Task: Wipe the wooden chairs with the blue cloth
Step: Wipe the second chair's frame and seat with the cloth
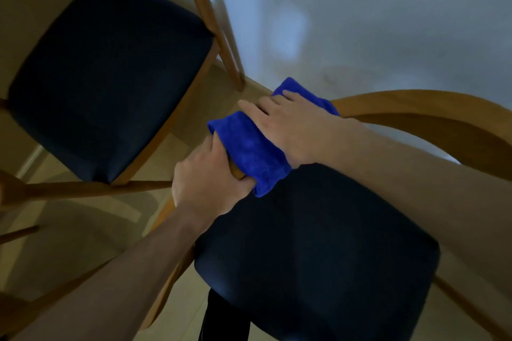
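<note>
A pale wall (388, 22) rises above a light tan floor (83, 243) with a baseboard (30, 160).

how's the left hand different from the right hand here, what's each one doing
The left hand curls around the bare wood of the near chair's backrest, gripping it; the right hand lies flatter, fingers mostly straight, pressing the blue cloth onto that rail. The left hand touches wood directly beside the cloth, while the right hand has the cloth beneath it. Both are on the same chair, close together.
</note>
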Tool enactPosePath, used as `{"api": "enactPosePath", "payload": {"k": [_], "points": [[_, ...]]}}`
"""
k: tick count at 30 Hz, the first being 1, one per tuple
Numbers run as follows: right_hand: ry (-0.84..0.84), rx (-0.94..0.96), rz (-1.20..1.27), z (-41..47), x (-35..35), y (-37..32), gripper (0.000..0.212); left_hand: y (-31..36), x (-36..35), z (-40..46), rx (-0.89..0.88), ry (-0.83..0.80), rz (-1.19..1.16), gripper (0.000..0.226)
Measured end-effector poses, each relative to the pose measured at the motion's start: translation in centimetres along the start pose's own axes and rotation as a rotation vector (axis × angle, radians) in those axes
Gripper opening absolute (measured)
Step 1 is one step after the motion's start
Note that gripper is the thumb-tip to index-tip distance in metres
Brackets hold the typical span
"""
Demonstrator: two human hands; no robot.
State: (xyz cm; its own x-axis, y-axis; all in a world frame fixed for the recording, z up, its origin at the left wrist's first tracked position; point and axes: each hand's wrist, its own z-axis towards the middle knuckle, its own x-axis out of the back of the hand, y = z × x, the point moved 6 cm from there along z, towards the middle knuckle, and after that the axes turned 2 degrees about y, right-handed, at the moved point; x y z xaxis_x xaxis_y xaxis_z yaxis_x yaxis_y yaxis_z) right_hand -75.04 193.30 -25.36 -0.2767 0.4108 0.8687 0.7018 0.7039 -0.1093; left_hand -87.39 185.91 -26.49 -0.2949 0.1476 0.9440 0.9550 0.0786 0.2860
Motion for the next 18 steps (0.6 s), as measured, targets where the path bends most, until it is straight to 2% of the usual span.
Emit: {"api": "enactPosePath", "payload": {"k": [2, 3, 6, 9, 11, 13, 15, 16, 17, 18], "points": [[-0.07, 0.039, 0.026, -0.3, -0.3, 0.3, 0.142, 0.0, 0.0, 0.1, -0.008, -0.008, 0.01, 0.076], [-0.064, 0.026, 0.038, -0.3, -0.3, 0.1, 0.141, 0.0, 0.0, 0.0, -0.008, -0.014, 0.003, 0.077], [0.139, 0.003, 0.024, 0.4, -0.2, -1.2, 0.11, 0.2, 0.1, 0.0, 0.002, -0.027, -0.005, 0.08], [0.342, 0.026, 0.063, -0.7, -0.5, 0.6, 0.08, 0.2, 0.1, 0.0, 0.016, -0.048, 0.029, 0.077], [0.397, -0.107, 0.006, -2.8, -1.3, 4.3, 0.062, 0.5, 0.1, 0.0, -0.003, -0.036, 0.066, 0.067], [0.478, -0.383, -0.108, -5.2, -1.5, 7.2, 0.052, 0.6, 0.2, -0.1, -0.01, -0.02, 0.087, 0.06], [0.438, -0.629, -0.071, -6.1, -1.8, 7.1, 0.047, 0.7, 0.3, -0.3, -0.003, -0.014, 0.09, 0.058], [0.416, -0.681, -0.024, -5.8, -2.0, 6.3, 0.044, 0.8, 0.4, -0.3, 0.001, -0.013, 0.096, 0.058], [0.416, -0.653, 0.006, -5.0, -2.2, 5.0, 0.041, 0.8, 0.5, -0.3, 0.006, -0.013, 0.104, 0.06], [0.436, -0.542, -0.003, -4.0, -2.2, 3.7, 0.041, 0.7, 0.6, -0.2, 0.012, -0.014, 0.111, 0.062]]}}
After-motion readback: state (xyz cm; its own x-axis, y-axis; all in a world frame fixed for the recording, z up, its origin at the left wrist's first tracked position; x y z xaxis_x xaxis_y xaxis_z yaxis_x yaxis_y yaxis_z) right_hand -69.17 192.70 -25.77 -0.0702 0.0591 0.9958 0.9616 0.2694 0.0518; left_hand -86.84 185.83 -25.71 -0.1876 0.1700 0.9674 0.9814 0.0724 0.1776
